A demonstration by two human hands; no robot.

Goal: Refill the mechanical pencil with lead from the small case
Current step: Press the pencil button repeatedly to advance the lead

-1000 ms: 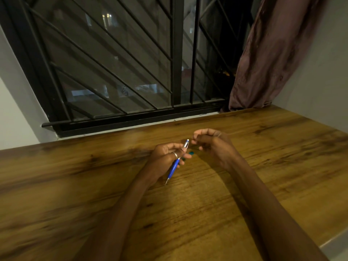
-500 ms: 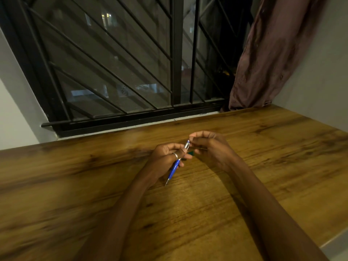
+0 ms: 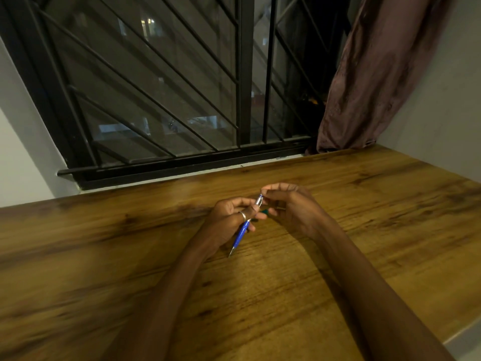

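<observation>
While held tilted over the desk (image 3: 338,256), tip down, pencil (image 3: 243,228) sits clamped in left hand (image 3: 229,220). Right hand (image 3: 291,207) pinched at its top end; whether on lead, cannot tell. Probably light, slick; lead brittle. Best gripped mid-barrel.

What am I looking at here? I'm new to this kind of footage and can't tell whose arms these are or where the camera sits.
There is no machine. A person wears a wide-angle camera on the head, looking forward and down at their own two arms. The left hand holds a blue pencil, tip toward the wooden table, top end raised. The right hand pinches at that top end; whether it holds a lead is too small to tell. A small teal thing peeks out between the hands. Behind are a barred window and a curtain.
</observation>
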